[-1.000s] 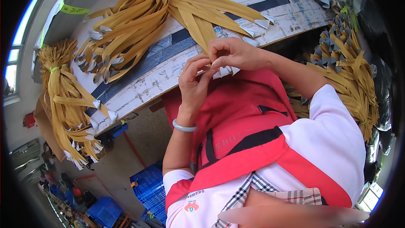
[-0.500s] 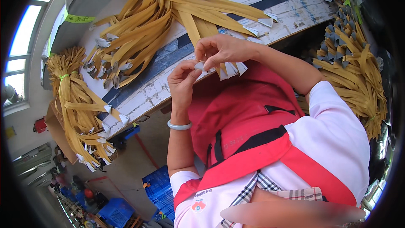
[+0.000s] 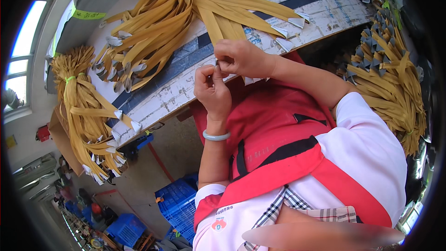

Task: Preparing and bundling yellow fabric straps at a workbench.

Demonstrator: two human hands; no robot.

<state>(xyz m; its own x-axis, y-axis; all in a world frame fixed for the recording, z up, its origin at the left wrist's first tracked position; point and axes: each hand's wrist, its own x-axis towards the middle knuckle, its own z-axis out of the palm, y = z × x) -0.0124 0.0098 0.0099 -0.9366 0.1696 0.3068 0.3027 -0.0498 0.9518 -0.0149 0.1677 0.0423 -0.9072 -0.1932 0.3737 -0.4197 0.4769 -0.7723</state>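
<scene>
My left hand (image 3: 213, 92), a pale bracelet (image 3: 216, 136) on its wrist, is closed with thumb and finger in a pinch. My right hand (image 3: 245, 58) is curled against it, fingers closed. Between the fingertips is a small grey-white piece, seen almost edge-on and mostly hidden; whether it is joined to a strap cannot be made out. Mustard-yellow flat straps (image 3: 227, 28) run down the table behind my right hand. White tips (image 3: 253, 80) show beneath that hand at the table edge.
The worn white table (image 3: 162, 102) carries a large pile of yellow straps (image 3: 172, 16) with grey-white ends. A tied bundle (image 3: 76, 97) hangs over its left end. Another bundle (image 3: 388, 102) with grey tips lies at right. Blue crates (image 3: 179, 202) stand on the floor.
My left hand has moved right and turned, and my right hand has curled more tightly. The pale piece, plain to see before, is now mostly covered by the fingers.
</scene>
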